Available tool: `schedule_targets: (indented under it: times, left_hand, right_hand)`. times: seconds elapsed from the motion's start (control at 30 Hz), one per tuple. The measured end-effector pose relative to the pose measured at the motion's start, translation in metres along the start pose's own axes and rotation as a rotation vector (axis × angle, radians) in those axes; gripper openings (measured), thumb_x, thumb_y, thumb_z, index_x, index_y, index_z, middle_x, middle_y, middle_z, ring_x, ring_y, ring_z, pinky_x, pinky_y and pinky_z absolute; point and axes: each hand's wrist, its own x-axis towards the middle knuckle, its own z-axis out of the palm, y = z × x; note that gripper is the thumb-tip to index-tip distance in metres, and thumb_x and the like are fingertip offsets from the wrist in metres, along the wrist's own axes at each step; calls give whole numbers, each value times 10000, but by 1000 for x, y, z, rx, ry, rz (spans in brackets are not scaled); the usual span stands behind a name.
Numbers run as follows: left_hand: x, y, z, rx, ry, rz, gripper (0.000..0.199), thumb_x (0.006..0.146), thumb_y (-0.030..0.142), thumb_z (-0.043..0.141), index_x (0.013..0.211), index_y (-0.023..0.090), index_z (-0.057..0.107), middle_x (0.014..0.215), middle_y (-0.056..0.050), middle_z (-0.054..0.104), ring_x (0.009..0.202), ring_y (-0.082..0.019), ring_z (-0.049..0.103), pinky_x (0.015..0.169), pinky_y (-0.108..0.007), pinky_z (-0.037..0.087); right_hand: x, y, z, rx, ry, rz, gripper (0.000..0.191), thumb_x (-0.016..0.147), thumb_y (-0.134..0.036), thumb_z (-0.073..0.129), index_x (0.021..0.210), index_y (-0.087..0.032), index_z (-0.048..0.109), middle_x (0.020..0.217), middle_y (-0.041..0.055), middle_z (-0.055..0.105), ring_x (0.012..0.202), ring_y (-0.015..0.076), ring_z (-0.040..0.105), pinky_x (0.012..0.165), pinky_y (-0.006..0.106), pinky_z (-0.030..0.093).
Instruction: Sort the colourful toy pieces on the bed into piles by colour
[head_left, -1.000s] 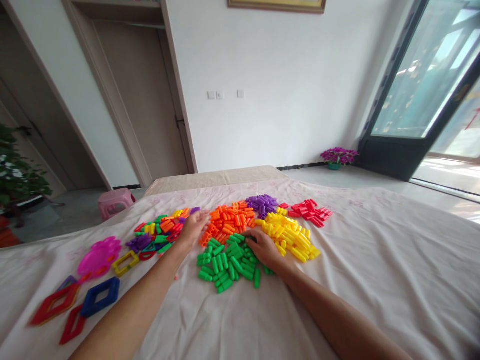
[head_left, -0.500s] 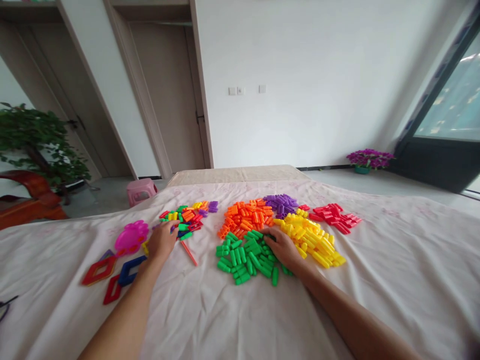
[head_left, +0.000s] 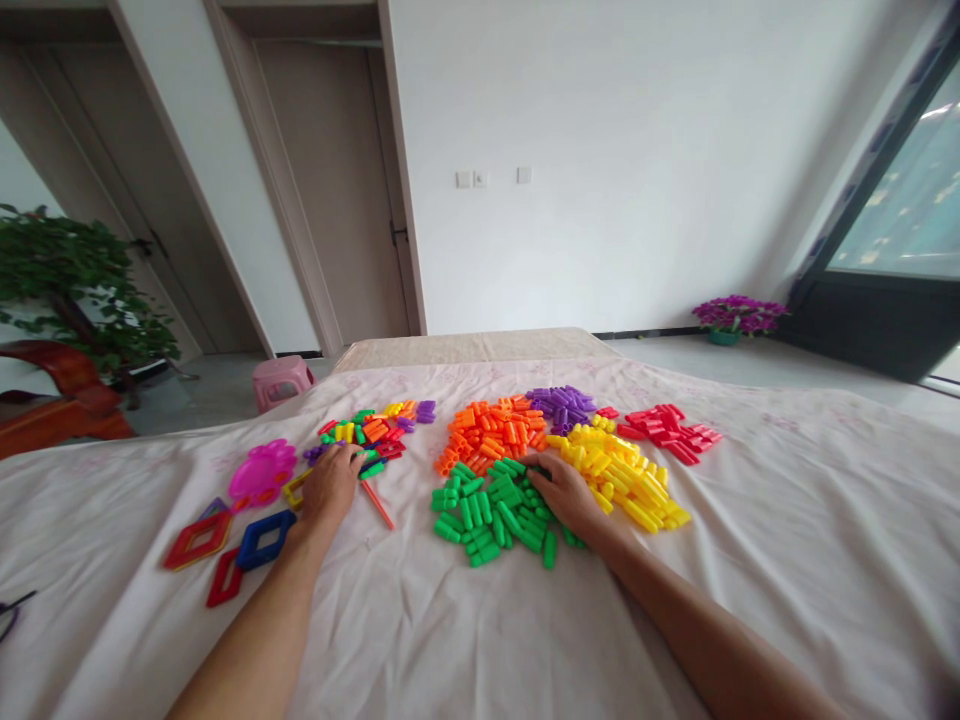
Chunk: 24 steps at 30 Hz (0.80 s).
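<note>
My left hand (head_left: pixel 332 485) reaches into a mixed pile of small coloured plastic building pieces (head_left: pixel 381 433), with its fingers bent together at the near edge. Whatever lies between those fingertips is hidden. Beside it lies a thin orange-red stick (head_left: pixel 377 505). My right hand (head_left: pixel 566 492) rests at the right side of a heap of green plastic pieces (head_left: pixel 487 515), fingers apart and touching the top ones. Behind the green heap is an orange heap (head_left: pixel 491 435). To the right of my right hand spreads a yellow heap (head_left: pixel 619 475).
A purple heap (head_left: pixel 562 408) and a red heap (head_left: pixel 671 432) lie farther back. On the left are a pink flower-edged toy (head_left: pixel 262 472), a blue frame (head_left: pixel 266 540) and red frames (head_left: pixel 196 540). The cloth (head_left: pixel 450 640) is wrinkled. A pink stool (head_left: pixel 283 382) stands beyond.
My left hand has shifted slightly rightward over the mixed pile, uncovering more of the blue frame and some purple pieces. My right hand has stayed almost still at the green heap.
</note>
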Motion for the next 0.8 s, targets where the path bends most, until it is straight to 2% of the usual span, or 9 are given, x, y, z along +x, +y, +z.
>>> schedule_targets:
  times: [0.1, 0.2, 0.33, 0.4, 0.5, 0.63, 0.73, 0.8]
  left_hand:
    - [1, 8, -6, -232, 82, -35, 350, 937, 423, 456, 970, 182, 707, 1030, -121, 715, 1006, -268, 646, 892, -358, 484]
    - [-2, 30, -18, -447, 58, -31, 399, 920, 506, 470, 960, 189, 709, 922, -78, 739, 889, -232, 670, 814, -318, 509]
    - [-11, 72, -34, -788, -206, 45, 447, 890, 543, 528, 1019, 159, 717, 744, -37, 705, 692, -184, 640, 645, -274, 489]
    - [-13, 86, -38, -881, -301, 110, 457, 906, 529, 506, 1056, 147, 710, 787, -53, 717, 715, -184, 651, 624, -266, 477]
    - [-10, 84, -36, -784, -253, 109, 368, 908, 462, 518, 1015, 167, 710, 919, -74, 744, 822, -198, 677, 733, -289, 501]
    - [-7, 47, -24, -356, -117, -6, 205, 876, 330, 556, 924, 194, 703, 960, -68, 744, 891, -217, 672, 801, -315, 489]
    - [-10, 24, -15, -178, -114, -24, 184, 869, 295, 579, 974, 193, 691, 1011, -82, 728, 940, -223, 666, 797, -309, 486]
    - [-12, 18, -11, -107, -125, 5, 184, 856, 283, 615, 1002, 192, 681, 1039, -88, 718, 985, -228, 658, 808, -306, 484]
  right_hand:
    - [0, -2, 0, 0, 0, -4, 333, 871, -268, 512, 1120, -219, 728, 1028, 50, 719, 961, 236, 642, 884, 369, 492]
    - [0, -2, 0, -2, 6, 5, 334, 868, -270, 515, 1121, -220, 728, 1035, 51, 718, 967, 238, 640, 893, 375, 489]
    - [0, 1, 0, -3, 9, 3, 333, 866, -275, 516, 1118, -223, 728, 1046, 50, 714, 983, 241, 636, 906, 381, 485]
    - [0, 1, 0, -9, 8, 2, 328, 869, -281, 515, 1112, -223, 729, 1049, 51, 712, 989, 242, 635, 912, 382, 482]
    - [0, 1, 0, -9, 5, 0, 328, 874, -287, 511, 1113, -221, 726, 1057, 54, 709, 997, 243, 633, 917, 383, 482]
    - [-1, -1, -1, -8, 4, -6, 329, 878, -288, 504, 1113, -219, 723, 1047, 55, 707, 988, 241, 636, 909, 380, 487]
    - [0, 0, -1, -11, 10, -10, 318, 880, -291, 506, 1101, -215, 722, 1049, 55, 707, 994, 242, 634, 918, 382, 483]
    - [0, 1, 0, -4, 10, -10, 308, 881, -291, 508, 1091, -213, 720, 1054, 56, 709, 999, 242, 633, 928, 386, 481]
